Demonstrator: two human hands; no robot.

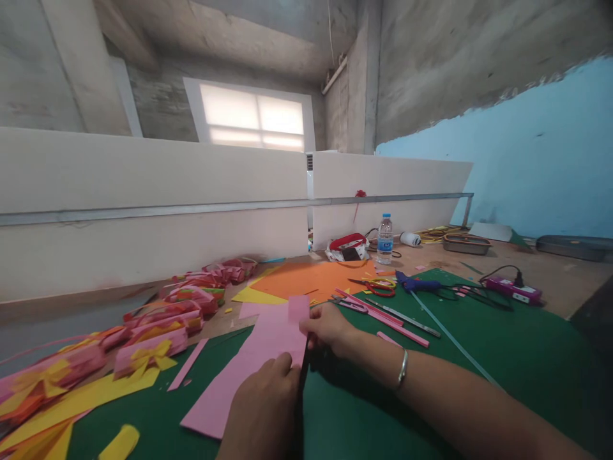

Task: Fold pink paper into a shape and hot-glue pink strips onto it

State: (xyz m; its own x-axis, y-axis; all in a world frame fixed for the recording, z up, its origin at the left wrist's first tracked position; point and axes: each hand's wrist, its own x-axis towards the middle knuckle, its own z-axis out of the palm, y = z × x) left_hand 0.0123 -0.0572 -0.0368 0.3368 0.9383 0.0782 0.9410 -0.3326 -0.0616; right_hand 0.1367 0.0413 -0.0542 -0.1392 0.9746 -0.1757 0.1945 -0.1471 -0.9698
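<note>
A large pink craft sheet (249,364), foam or paper, lies at an angle on the green mat. My left hand (265,402) is closed on its right edge, thumb on top and the other fingers mostly hidden. Farther up that same edge, my right hand (330,329), with a silver bracelet at the wrist, pinches the sheet between thumb and fingers. A small pink rectangle (299,308) overlaps the sheet's upper end beside my right fingertips; whether it is a separate piece I cannot tell.
Right of my hands lie scissors (378,286), a craft knife (352,305), pink strips (407,332) and a blue glue gun (416,283) with its cable. A water bottle (384,239) stands behind. Orange sheets (306,278) lie ahead; pink bow-tied pieces (153,351) line the left.
</note>
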